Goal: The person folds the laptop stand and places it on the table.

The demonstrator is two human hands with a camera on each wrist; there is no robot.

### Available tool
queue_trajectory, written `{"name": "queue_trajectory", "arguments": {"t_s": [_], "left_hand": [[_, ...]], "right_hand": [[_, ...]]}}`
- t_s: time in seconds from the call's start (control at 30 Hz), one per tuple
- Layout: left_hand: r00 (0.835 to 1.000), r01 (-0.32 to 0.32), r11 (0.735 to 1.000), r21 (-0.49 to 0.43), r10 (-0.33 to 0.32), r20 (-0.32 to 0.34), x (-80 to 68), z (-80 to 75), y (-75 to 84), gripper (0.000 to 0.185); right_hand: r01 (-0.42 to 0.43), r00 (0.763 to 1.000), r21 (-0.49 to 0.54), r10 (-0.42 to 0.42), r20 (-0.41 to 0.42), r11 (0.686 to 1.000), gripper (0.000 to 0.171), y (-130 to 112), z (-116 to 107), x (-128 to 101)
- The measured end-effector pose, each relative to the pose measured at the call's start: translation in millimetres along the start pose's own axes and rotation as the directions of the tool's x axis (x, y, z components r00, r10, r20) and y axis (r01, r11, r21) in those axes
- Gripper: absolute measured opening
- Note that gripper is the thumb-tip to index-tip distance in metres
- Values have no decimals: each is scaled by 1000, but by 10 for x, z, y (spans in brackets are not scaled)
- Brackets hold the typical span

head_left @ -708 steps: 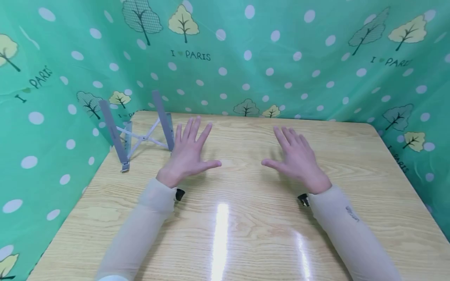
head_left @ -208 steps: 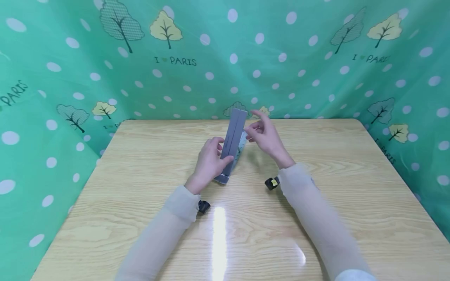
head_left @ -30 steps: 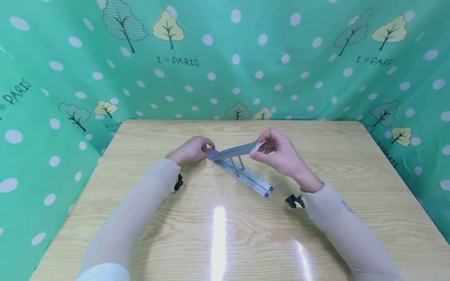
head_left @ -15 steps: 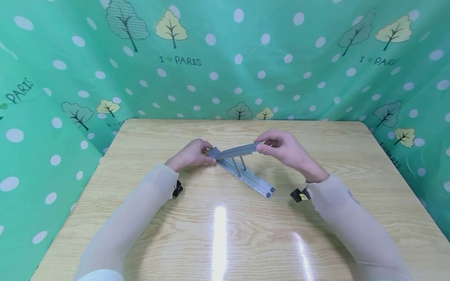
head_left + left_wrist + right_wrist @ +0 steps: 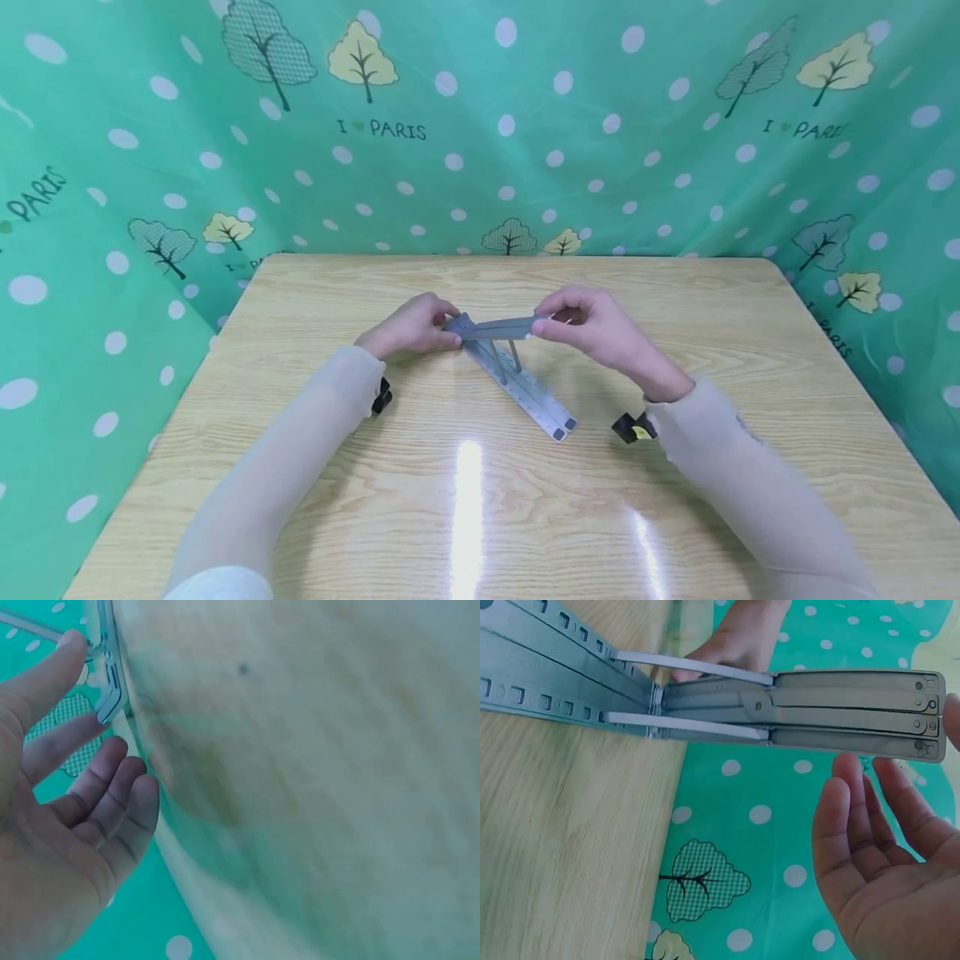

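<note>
A green cloth point(image 5: 420, 50) with white dots, trees and writing hangs at the left, and it runs along the far side and round to the right. Next to it is the wooden tabletop point(image 5: 360, 500). A pale left sleeve point(image 5: 277, 467) comes in from the near left, with a small black thing point(image 5: 382, 397) at its wrist. The left hand point(image 5: 415, 325) pinches the left end of a grey folding stand point(image 5: 501, 327) with its thumb and a finger. Its other fingers are bent and touch no part of the stand.

The stand is in the middle of the tabletop, a bit toward the far side. It is partly open, like a mouth. The top part is up off the tabletop and goes to the right. The bottom part point(image 5: 525, 398) slants to the near right and has dark pads point(image 5: 559, 434) at its ends. Two thin legs point(image 5: 514, 357) join the two parts. A bright strip of light point(image 5: 467, 517) shines on the near side.

The right hand point(image 5: 592, 327) pinches the right end of the top part. A pale right sleeve point(image 5: 757, 492) reaches in from the near right.
</note>
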State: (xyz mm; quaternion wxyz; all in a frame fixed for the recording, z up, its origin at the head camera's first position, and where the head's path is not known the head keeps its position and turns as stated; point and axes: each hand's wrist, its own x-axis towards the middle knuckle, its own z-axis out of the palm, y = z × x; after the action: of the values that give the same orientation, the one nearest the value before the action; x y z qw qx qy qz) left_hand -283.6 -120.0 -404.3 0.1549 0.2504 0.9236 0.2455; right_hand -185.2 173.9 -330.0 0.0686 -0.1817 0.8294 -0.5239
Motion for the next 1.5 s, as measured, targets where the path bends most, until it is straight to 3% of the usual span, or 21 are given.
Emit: {"name": "queue_trajectory", "arguments": {"t_s": [0.33,0.57,0.8,1.2,1.5], "left_hand": [[995,14,997,-76,-6,103,186,-35,93,58],[989,24,994,-106,-8,149,302,-57,168,57],[977,23,988,-152,10,212,390,-76,258,56],[968,39,989,-143,-2,252,504,-67,378,58],[965,43,991,-126,-9,264,543,-61,404,58]], "right_hand": [[-109,994,-71,110,11,992,43,-80,142,-101],[-135,990,-116,131,-43,984,45,-132,221,-142],[-173,983,-134,162,-86,976,57,-183,298,-189],[-177,974,-122,155,-166,977,55,-195,389,-241],[-100,973,-108,74,-220,989,48,-172,437,-239]]}}
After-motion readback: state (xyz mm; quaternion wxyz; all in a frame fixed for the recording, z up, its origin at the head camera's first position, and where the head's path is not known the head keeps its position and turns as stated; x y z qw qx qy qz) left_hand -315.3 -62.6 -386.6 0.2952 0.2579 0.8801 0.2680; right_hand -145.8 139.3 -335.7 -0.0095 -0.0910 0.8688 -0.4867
